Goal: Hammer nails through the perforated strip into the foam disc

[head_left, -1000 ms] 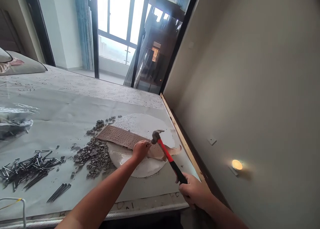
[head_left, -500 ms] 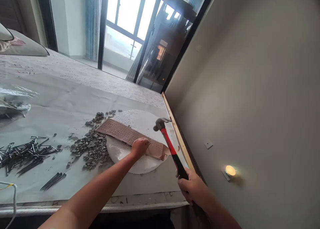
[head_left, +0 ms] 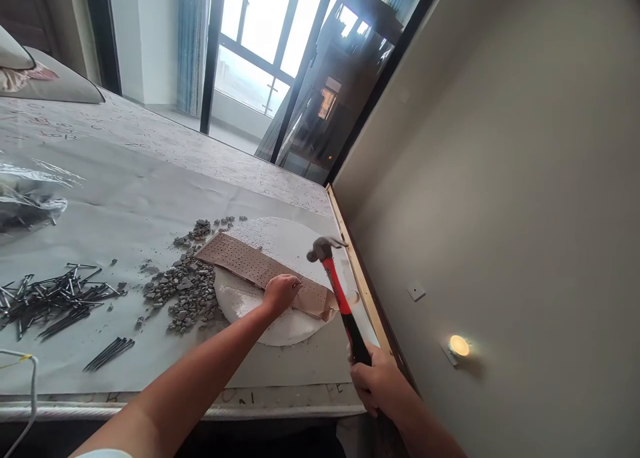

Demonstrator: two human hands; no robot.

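Note:
My right hand (head_left: pixel 383 381) is closed around the black grip of a claw hammer (head_left: pixel 336 288), whose red-and-black handle stands raised with the metal head up. On the brown strip with rows of small holes (head_left: pixel 245 261) rests my left hand (head_left: pixel 281 294). Its fingers are pinched together; a thin bit shows at the fingertips, too small to make out. Beneath the strip lies a white round slab (head_left: pixel 295 335), rough on its upper side. The strip's right end is curled and torn. The hammer head is to the right of my left hand, apart from it.
Grey stone chips (head_left: pixel 187 291) lie left of the slab. Loose long nails (head_left: pixel 55 301) form a heap farther left, with a small bundle of nails (head_left: pixel 110 353) nearer me. A clear plastic bag (head_left: pixel 30 201) is at far left. A wooden edge (head_left: pixel 357 261) and wall (head_left: pixel 500 198) border the right.
My right hand with the hammer has shifted slightly left and the handle leans a little less. My left hand stays in place on the strip. The view has tilted slightly.

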